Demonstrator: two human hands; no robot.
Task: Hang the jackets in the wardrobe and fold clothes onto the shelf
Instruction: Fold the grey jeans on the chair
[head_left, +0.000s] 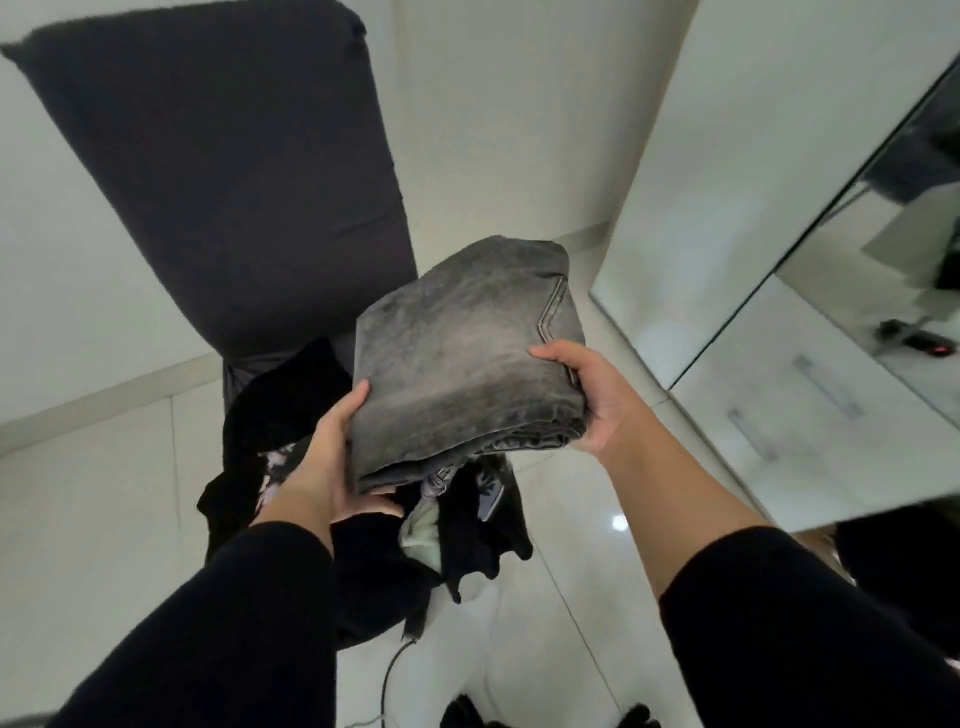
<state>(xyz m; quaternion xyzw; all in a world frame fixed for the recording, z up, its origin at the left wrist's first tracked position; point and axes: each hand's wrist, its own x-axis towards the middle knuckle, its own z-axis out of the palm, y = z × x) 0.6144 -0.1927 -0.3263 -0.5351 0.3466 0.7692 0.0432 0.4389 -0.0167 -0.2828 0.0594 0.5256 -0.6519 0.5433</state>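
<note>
A folded pair of jeans sits in the middle, held between the left hand at its near left corner and the right hand at its right edge. Below and just nearer lies a pile of clothes on a chair, whose back rises far left. A wardrobe stands to the right.

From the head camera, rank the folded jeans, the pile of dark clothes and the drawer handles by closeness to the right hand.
1. folded jeans: gripped by the right hand at their right edge.
2. pile of dark clothes: just below, to its left.
3. drawer handles: off to its right, on the white cabinet.
</note>
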